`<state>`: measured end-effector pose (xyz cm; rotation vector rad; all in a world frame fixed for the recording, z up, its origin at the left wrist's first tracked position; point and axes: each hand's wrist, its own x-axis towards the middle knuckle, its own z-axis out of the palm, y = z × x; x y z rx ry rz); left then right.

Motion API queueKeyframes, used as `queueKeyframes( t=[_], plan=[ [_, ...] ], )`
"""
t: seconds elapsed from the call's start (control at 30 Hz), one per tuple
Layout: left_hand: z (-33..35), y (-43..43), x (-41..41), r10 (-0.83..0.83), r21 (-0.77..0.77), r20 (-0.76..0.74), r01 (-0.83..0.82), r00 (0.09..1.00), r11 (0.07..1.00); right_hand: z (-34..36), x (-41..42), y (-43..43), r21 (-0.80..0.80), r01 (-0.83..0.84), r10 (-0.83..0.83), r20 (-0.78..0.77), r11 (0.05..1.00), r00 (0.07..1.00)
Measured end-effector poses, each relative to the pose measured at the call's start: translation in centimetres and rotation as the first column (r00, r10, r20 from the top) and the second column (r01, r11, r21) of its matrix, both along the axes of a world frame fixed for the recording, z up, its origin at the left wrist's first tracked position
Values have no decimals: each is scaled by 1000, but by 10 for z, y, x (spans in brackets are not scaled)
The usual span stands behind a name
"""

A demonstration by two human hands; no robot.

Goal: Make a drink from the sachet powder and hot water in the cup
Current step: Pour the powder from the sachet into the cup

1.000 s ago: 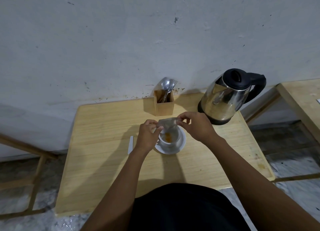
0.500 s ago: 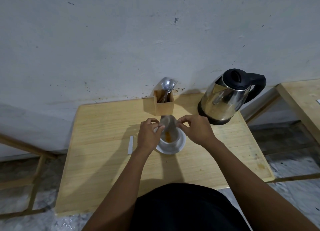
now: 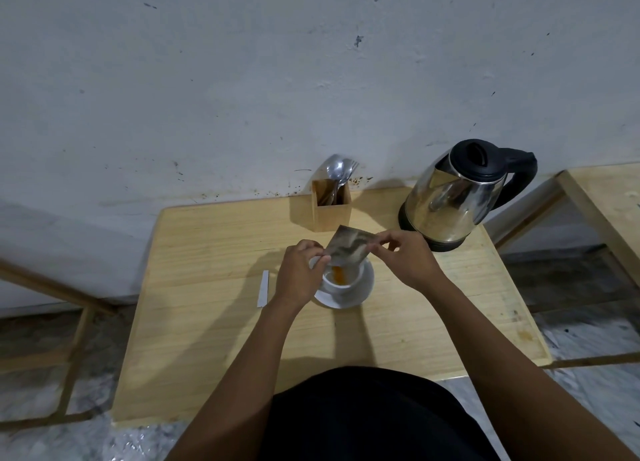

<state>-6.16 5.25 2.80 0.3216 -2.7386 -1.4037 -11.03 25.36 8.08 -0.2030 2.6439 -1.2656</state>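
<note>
Only the head view to go on, so here's what we get from it. We've got the sachet [image 3: 347,249] tipped mouth-down over the white cup [image 3: 341,280], which sits on its saucer [image 3: 365,292] near the middle of the wooden table [image 3: 214,339]. Our left hand [image 3: 299,275] pinches the sachet's lower left corner between thumb and fingertips, and our right hand [image 3: 405,258] pinches the upper right corner the same way, so both hands are closed on the packet.

Progress-wise: there's an orange heap of powder [image 3: 337,273] already in the cup, so we'd say the emptying step is mostly done, maybe just the last bits to shake out. No water in there that we can see. Still left, by our reckoning: pouring from the steel kettle [image 3: 446,201] at the back right, then stirring with a spoon [image 3: 335,170] from the wooden holder [image 3: 330,206].

A thin white strip [image 3: 263,289] lies left of the saucer, probably the torn-off top.

Labels? Nothing readable on the sachet or kettle.
</note>
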Motion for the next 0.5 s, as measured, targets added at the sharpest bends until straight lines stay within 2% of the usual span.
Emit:
queueKeyframes(
  t=[0.13,0.2,0.27,0.5],
  plan=[
    [3,3,-1,18,-52,-22,-19,1000,998,5,3,0,141,52,-39,-97,989,995],
    [5,4,-3,22,-95,-33,-25,999,995,6,5,-4,166,18,-1,-101,986,995],
    [5,3,-4,25,-107,-36,-29,999,994,6,5,-5,178,63,-39,-137,982,990],
    [6,3,-3,1,-145,-49,-8,999,989,3,2,-2,199,40,-26,-72,979,997]
  ],
)
